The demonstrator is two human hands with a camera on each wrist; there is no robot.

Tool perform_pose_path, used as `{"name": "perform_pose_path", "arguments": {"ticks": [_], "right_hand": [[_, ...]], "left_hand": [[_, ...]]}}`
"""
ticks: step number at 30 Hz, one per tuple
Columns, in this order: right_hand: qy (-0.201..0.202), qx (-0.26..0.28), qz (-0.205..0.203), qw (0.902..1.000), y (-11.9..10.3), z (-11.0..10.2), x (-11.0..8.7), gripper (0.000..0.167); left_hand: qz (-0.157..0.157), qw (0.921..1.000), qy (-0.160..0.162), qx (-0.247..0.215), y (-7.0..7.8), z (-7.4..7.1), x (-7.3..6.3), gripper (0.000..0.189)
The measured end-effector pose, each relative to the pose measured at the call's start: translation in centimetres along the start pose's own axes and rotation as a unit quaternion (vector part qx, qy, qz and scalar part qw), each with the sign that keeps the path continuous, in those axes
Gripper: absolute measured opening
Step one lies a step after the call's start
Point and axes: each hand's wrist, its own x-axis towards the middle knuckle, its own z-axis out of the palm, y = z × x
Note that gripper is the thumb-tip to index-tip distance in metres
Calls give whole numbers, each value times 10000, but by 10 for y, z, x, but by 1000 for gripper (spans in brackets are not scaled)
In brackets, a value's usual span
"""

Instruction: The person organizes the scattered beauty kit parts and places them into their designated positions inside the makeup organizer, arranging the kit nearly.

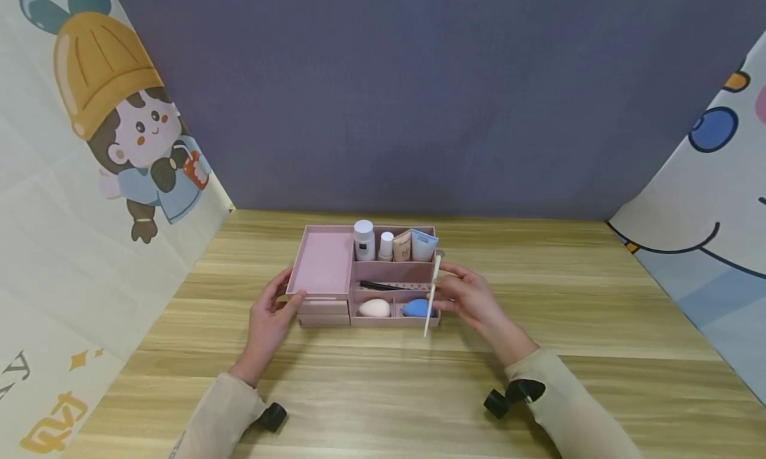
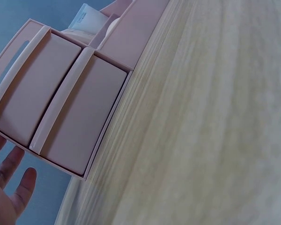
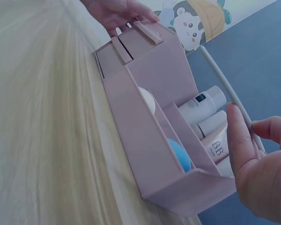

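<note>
A pink desktop organizer (image 1: 320, 259) stands on the wooden table. My left hand (image 1: 269, 319) rests at its left side and front corner, fingers loosely extended beside the drawers (image 2: 79, 117). With my right hand (image 1: 473, 299) I pinch a thin white stick (image 1: 432, 296) at the organizer's right end; its exact kind cannot be told. The back compartment holds a white bottle (image 1: 364, 241), a smaller white-capped bottle (image 1: 385, 246), a beige tube (image 1: 403, 246) and a light blue tube (image 1: 423, 246). Dark pencils (image 1: 380, 286) lie in the middle slot. White (image 1: 375, 308) and blue (image 1: 415, 307) makeup sponges sit in front.
Wooden tabletop (image 1: 383, 392) surrounds the organizer. A dark blue-grey partition (image 1: 383, 100) rises behind it, and cartoon-printed panels (image 1: 54, 246) flank both sides. Black wrist cameras (image 1: 274, 417) are strapped to both sleeves.
</note>
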Motion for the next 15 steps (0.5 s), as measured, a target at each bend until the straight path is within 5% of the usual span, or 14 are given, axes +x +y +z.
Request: {"name": "perform_pose_path", "arguments": {"ticks": [15], "right_hand": [[-294, 80, 120, 9995, -4, 34, 12, 33]], "left_hand": [[24, 10000, 16, 15, -2, 0, 0, 53]]}}
